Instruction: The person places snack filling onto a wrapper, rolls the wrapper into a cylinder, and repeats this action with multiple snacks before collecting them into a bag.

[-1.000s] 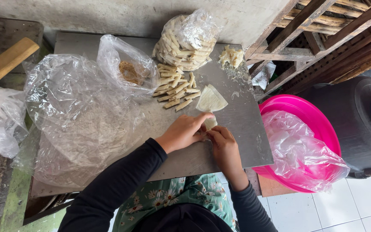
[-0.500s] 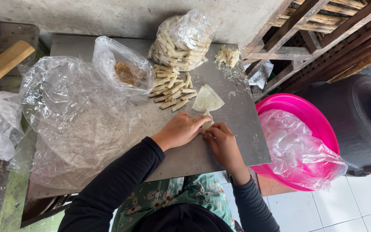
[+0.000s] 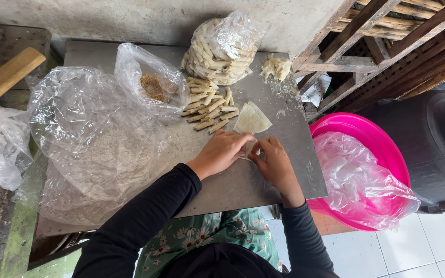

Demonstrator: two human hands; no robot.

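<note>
1. Fingers (image 3: 244, 145) of the left hand (image 3: 222, 153) and fingers (image 3: 259, 150) of the right hand (image 3: 275, 163) meet over a small pale roll of dough (image 3: 249, 149) and pinch it from both sides; both hands are curled closed on it.
2. That roll lies on the grey metal tabletop (image 3: 243, 185), right of its middle and well in from the near edge.
3. Just beyond it, touching the fingertips, lies one pale triangular dough wrapper (image 3: 252, 120).
4. One loose heap of finished cream-coloured rolled sticks (image 3: 208, 105) lies left of the wrapper; I count roughly fifteen, though they overlap.
5. At the far edge stands one clear plastic bag packed with rolled sticks (image 3: 221, 49), too many to count.
6. One small pile of pale dough scraps (image 3: 275, 67) sits at the far right corner.
7. One clear bag holding brown filling (image 3: 153, 85) lies left of the heap, and one large crumpled clear plastic sheet (image 3: 93, 149) covers the tabletop's left half.
8. Open tabletop shows along the near edge and the right edge, beside the right hand.
9. One bright pink round plastic basin lined with clear plastic (image 3: 366, 170) sits beyond the right edge.
</note>
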